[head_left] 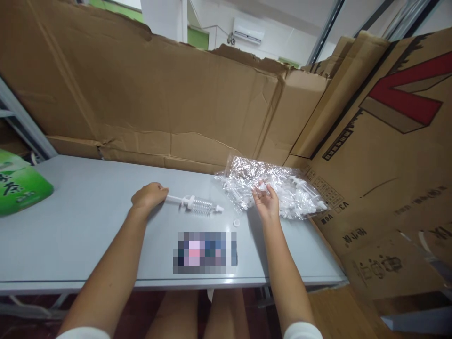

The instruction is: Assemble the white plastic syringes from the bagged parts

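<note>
"What's in your left hand?"

"My left hand [149, 197] is closed on the end of a thin white stem [174, 198], fingertips pinching it. The stem belongs to a white plastic pump [201, 205] with a coil round its middle. It lies out over the table [88, 230], its tip pointing toward my right side."

"And the right?"

"My right hand [266, 202] is up against the clear bag [259, 166], palm partly turned up, fingers bent. Something pale shows at the fingertips, but with the bag behind it I cannot tell whether I'm gripping a piece or only touching plastic."

"How would you handle that well?"

"Pinch lightly with the left, I'd say, and keep the stem level so the coil isn't bent. With the right, I'd feel for one piece at a time, since the white parts in the bag lie tangled and could drag each other out."

"Anything loose to mind?"

"A small white ring [237, 222] sits just beyond the pump's tip; a sleeve could knock it. Nearer me is a blurred-out patch [206, 254]. Farther left lies a green pack [24, 184], and cardboard [194, 103] walls the back."
</note>
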Action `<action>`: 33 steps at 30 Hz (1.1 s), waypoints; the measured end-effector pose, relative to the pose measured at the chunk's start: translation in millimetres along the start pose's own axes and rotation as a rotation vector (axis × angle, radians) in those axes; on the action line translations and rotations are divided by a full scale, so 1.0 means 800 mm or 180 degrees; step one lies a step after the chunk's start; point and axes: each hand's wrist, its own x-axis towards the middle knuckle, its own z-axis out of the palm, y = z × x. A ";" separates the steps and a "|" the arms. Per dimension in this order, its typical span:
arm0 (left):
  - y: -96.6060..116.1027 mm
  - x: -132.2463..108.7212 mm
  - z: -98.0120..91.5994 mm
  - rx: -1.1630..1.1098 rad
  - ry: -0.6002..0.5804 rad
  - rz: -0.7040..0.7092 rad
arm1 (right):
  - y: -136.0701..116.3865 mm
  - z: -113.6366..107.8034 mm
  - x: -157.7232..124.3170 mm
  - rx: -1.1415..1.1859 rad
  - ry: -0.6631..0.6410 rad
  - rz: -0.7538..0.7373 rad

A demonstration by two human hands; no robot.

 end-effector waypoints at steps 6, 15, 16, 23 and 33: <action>0.020 -0.016 0.008 0.1513 -0.0433 0.0151 | 0.006 -0.001 0.002 -0.0020 -0.0051 0.0109; 0.032 -0.034 0.037 0.1662 -0.0160 0.0551 | 0.012 0.000 0.000 -0.0114 -0.0104 0.0171; 0.035 -0.036 0.038 0.1600 -0.0049 0.0616 | 0.012 0.001 -0.001 -0.0137 -0.0095 0.0178; 0.067 -0.071 0.051 -0.0437 0.0429 0.2349 | 0.023 0.008 -0.010 -0.0272 -0.0180 0.0189; 0.083 -0.115 0.067 -0.1417 -0.0390 0.2853 | 0.050 0.010 -0.019 -0.0497 -0.0411 0.0098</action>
